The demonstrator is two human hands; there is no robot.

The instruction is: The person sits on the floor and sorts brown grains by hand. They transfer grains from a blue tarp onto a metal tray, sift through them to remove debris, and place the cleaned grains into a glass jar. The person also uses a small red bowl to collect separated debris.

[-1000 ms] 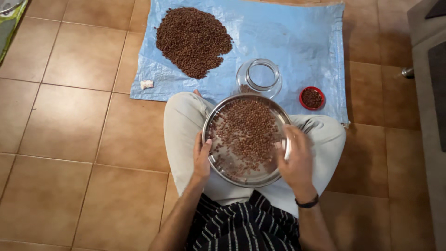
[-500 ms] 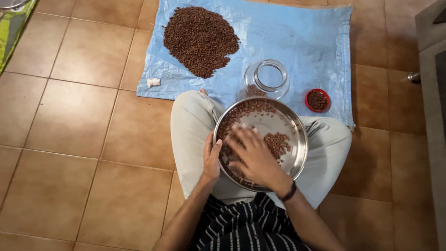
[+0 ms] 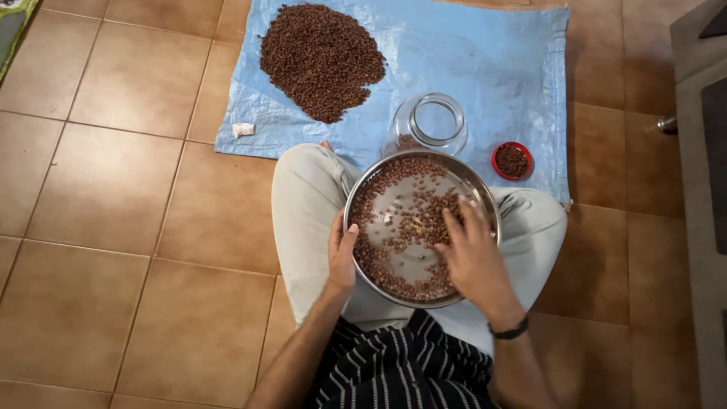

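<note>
A round steel plate (image 3: 485,198) sits in the lap of a person seated cross-legged on a tiled floor (image 3: 106,197), and brown beans (image 3: 394,220) lie scattered across it, thickest along the rim from nine o'clock round to six, with a bare shiny patch near the middle. The left hand (image 3: 341,254) grips the plate's edge at about eight o'clock, thumb hooked over the rim and fingers hidden beneath, so it has hold of the plate alone. The right hand (image 3: 473,254) lies flat inside the plate at about four o'clock, fingers spread and pointing toward eleven; it pinches nothing that can be seen, palm down on the beans. The bulk of the beans lies from that hand toward nine and ten o'clock, so the right hand is the nearer one. Beyond the plate, at twelve o'clock, a clear glass jar (image 3: 429,125) stands on a blue sheet (image 3: 485,68); a small red lid (image 3: 512,160) holding beans lies at one o'clock, and a large heap of beans (image 3: 322,59) at eleven.
</note>
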